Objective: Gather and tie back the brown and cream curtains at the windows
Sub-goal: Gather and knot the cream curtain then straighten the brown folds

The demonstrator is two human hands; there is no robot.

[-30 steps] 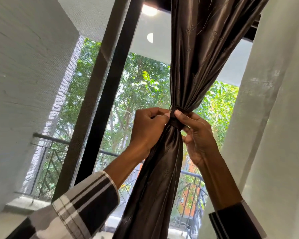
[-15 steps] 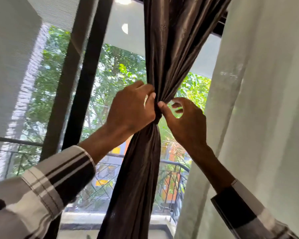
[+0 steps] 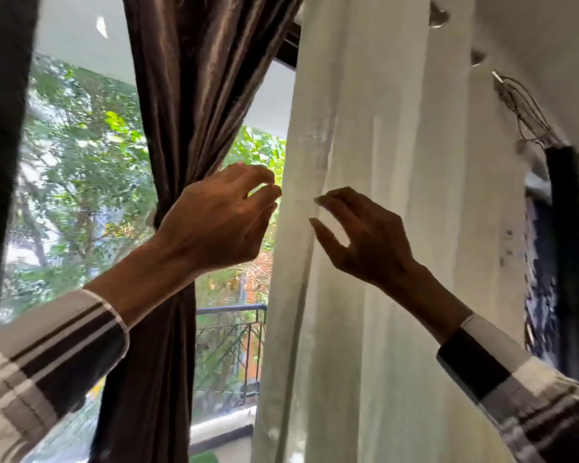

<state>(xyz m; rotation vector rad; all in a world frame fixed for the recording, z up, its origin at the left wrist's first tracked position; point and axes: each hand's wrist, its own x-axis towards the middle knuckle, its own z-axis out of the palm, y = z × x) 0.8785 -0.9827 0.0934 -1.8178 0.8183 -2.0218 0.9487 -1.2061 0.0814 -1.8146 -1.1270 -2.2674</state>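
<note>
Hands have come off the brown curtain [image 3: 194,95], which a second ago they were pinching at its cinched waist; half a second ago the left was on the knot and the right was peeling away. Now that curtain hangs on the left of the window, gathered tight at mid-height and flaring above and below, held by its own tie with nobody touching it, so that half of the job looks finished. The left hand [image 3: 214,225] passes in front of the knot with its fingers loosely spread and holding nothing, reaching right. The right hand [image 3: 361,235] is open too, thumb and fingers apart, its fingertips [image 3: 321,199] at or just short of the cream curtain [image 3: 381,195], which hangs loose and ungathered on the right. Gathering that cream panel is likely the next step.
</note>
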